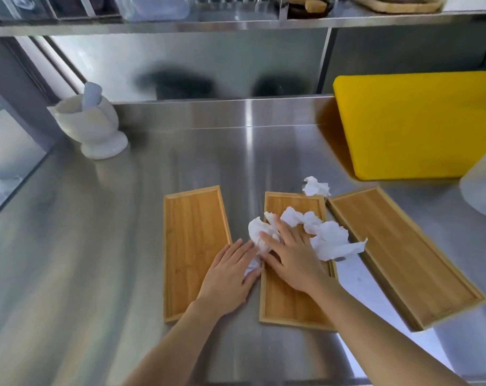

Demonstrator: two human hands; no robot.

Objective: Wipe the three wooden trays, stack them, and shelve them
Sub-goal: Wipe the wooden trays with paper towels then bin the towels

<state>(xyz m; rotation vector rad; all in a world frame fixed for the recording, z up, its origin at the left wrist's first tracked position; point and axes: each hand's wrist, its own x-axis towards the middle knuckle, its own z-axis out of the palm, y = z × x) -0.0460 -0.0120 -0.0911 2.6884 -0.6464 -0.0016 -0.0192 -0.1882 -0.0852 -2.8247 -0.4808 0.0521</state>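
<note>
Three shallow wooden trays lie side by side on the steel counter: the left tray (pixel 193 235), the middle tray (pixel 289 302) and the right tray (pixel 403 254), which is angled. A crumpled white paper towel (pixel 328 238) lies across the middle tray. My right hand (pixel 289 257) presses flat on the towel over the middle tray. My left hand (pixel 228 277) rests on the left tray's right edge, its fingers touching the towel's left end.
A small wad of paper (pixel 315 187) sits just behind the middle tray. A yellow cutting board (pixel 420 123) leans at the back right, beside a white container (pixel 484 188). A white mortar and pestle (pixel 91 121) stands back left. A steel shelf (pixel 236 23) runs overhead.
</note>
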